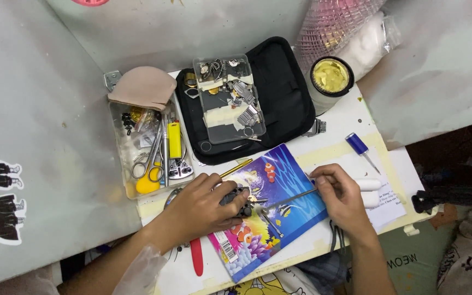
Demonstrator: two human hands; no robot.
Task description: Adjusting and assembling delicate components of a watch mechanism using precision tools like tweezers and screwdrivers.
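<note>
The left hand (206, 205) is closed over a small dark metal part (238, 198), probably a watch piece, pressing it down on a colourful fish-printed booklet (271, 210) that lies on the white bench (350, 117). Only the right end of the part shows past the fingertips. The right hand (342, 196) is pinched shut on a thin metal tool (288, 198), held between thumb and forefinger. The tool runs leftward from that hand, and its tip meets the dark part just beside the left fingertips.

Beyond the left hand stands a clear plastic tray (124, 183) holding scissors (149, 172), a yellow lighter (175, 139) and small metal parts. A tan pouch (143, 87) rests on the far end of this tray. Between the two hands and further away lies an open black zip case (285, 90), with a clear compartment box (228, 98) of small metal parts on top of it. Beyond the right hand are a round container with yellow contents (330, 76) and a blue-handled screwdriver (360, 148). A red-handled tool (197, 257) lies under the left wrist, near the bench's front edge. A white printed paper (386, 202) lies just to the right of the right hand.
</note>
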